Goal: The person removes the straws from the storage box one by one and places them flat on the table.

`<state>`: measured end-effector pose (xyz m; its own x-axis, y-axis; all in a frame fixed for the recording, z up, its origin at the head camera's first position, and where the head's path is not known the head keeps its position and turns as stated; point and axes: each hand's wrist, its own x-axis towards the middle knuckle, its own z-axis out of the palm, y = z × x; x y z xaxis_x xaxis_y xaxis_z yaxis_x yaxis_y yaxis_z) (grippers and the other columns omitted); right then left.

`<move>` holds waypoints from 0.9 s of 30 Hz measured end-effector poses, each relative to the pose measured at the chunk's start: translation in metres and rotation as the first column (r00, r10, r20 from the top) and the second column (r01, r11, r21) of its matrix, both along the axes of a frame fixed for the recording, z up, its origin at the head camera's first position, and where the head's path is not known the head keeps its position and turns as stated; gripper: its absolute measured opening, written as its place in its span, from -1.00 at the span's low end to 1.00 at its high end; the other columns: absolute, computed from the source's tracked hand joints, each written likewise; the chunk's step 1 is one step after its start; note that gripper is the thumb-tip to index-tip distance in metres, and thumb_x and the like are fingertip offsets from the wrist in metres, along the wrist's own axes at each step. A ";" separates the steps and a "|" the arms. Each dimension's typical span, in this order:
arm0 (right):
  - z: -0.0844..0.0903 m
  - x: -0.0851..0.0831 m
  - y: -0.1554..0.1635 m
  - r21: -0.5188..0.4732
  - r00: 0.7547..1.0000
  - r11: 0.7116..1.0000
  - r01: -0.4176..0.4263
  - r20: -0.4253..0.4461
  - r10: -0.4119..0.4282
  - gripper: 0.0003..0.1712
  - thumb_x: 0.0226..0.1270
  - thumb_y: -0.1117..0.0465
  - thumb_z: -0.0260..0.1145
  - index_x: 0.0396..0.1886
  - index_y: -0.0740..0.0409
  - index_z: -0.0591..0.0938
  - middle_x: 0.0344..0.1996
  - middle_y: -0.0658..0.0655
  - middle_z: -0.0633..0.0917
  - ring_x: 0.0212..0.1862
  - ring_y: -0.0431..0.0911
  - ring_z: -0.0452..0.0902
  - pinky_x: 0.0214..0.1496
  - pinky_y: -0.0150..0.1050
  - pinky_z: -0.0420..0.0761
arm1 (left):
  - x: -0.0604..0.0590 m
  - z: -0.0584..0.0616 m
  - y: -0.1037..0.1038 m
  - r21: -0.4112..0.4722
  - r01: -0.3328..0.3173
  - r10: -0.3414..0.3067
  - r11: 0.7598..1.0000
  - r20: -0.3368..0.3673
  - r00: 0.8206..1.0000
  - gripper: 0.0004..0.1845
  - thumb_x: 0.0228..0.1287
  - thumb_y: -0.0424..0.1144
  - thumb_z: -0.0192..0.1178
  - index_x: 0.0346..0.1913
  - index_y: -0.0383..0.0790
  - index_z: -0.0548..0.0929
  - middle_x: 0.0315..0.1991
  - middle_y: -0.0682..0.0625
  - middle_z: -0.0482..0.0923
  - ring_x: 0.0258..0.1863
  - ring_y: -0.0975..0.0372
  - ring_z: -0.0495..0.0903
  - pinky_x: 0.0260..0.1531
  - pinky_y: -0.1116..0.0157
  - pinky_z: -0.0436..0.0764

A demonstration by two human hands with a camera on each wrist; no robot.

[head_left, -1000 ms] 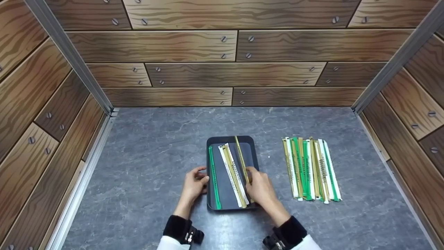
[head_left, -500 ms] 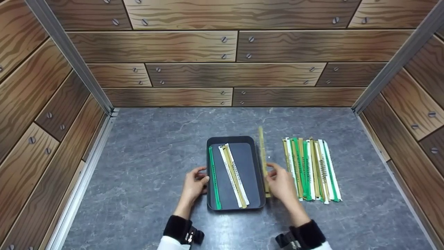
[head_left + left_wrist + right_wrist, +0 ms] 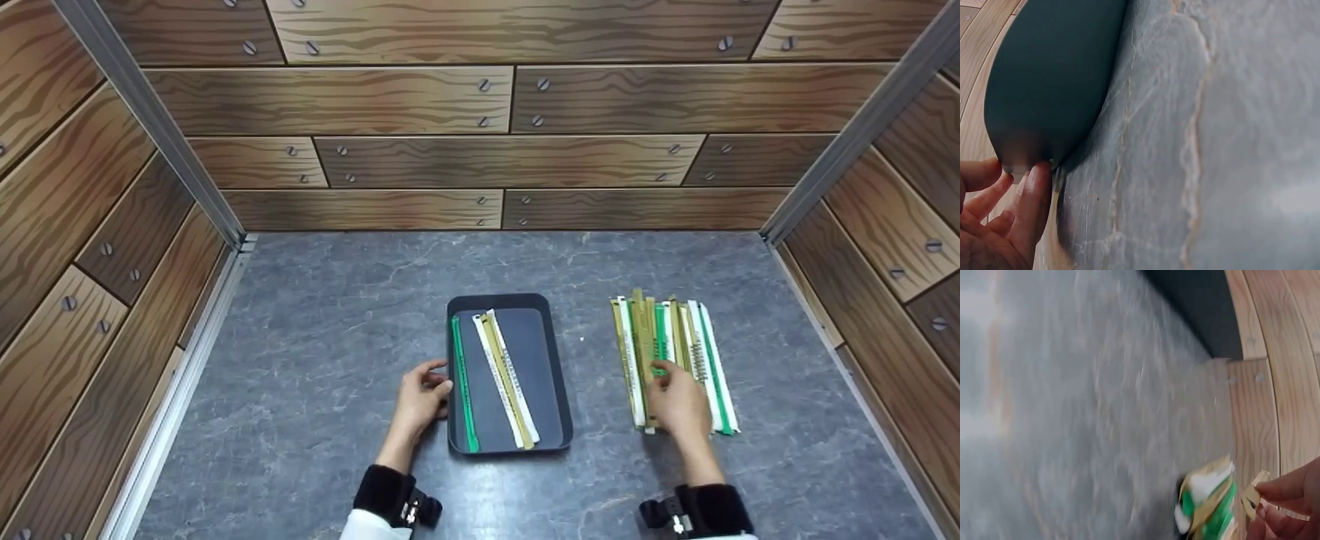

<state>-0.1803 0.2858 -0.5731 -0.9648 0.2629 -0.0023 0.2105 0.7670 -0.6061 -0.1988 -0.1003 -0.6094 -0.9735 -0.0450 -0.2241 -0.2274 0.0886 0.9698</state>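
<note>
A black tray (image 3: 566, 420) lies in the middle of the table in the head view. Inside it rest a green paper-wrapped straw (image 3: 463, 382) by the left wall and a slanted group of white and tan wrapped straws (image 3: 507, 382). My left hand (image 3: 420, 397) holds the tray's left edge; the left wrist view shows thumb and fingers at its dark wall (image 3: 1050, 84). To the right, my right hand (image 3: 681, 401) pinches a tan wrapped straw (image 3: 638, 319) over a pile of green, white and tan wrapped straws (image 3: 697, 345), partly hiding them.
Wood-patterned walls (image 3: 502, 161) close off the back and both sides of the grey marbled table (image 3: 337, 315). Metal rails (image 3: 176, 150) run along the corners. A tiny white speck (image 3: 581, 339) lies between tray and pile.
My right hand has moved right, from over the tray to the straw pile, carrying the tan straw out with it. The left hand and the tray stay where they were.
</note>
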 end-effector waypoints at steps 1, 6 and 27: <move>-0.001 0.000 0.004 0.009 1.000 1.000 0.016 0.007 -0.016 -0.55 0.32 0.32 0.12 0.20 0.29 0.56 -0.36 0.17 0.69 -0.58 -0.09 0.49 -0.61 -0.20 0.44 | 0.000 0.000 0.000 0.000 0.000 0.000 1.000 0.000 1.000 -0.58 0.32 -0.51 0.18 0.24 -0.36 0.52 -0.13 -0.26 0.51 -0.40 0.11 0.64 -0.56 0.20 0.69; -0.003 -0.001 0.019 0.040 0.997 0.997 0.072 0.037 -0.073 -0.55 0.35 0.32 0.04 0.19 0.30 0.57 -0.45 0.17 0.66 -0.60 -0.05 0.45 -0.65 -0.19 0.37 | -0.001 -0.001 0.000 0.007 0.000 0.000 1.000 -0.002 1.000 -0.57 0.32 -0.51 0.18 0.25 -0.36 0.51 -0.12 -0.28 0.51 -0.40 0.12 0.64 -0.54 0.19 0.69; -0.002 -0.008 -0.054 0.096 0.936 0.970 -0.223 -0.255 0.241 -0.69 0.21 0.43 0.34 -0.02 0.36 0.66 -0.21 0.31 0.68 -0.27 0.12 0.61 -0.26 0.02 0.63 | 0.000 -0.001 0.000 0.010 0.003 -0.003 1.000 0.001 1.000 -0.58 0.33 -0.50 0.17 0.24 -0.37 0.51 -0.12 -0.26 0.52 -0.40 0.15 0.62 -0.60 0.23 0.66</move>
<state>-0.1883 0.2318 -0.5754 -0.9628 0.0230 0.2692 -0.1381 0.8146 -0.5633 -0.1992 -0.1004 -0.6102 -0.9735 -0.0393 -0.2251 -0.2276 0.0794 0.9705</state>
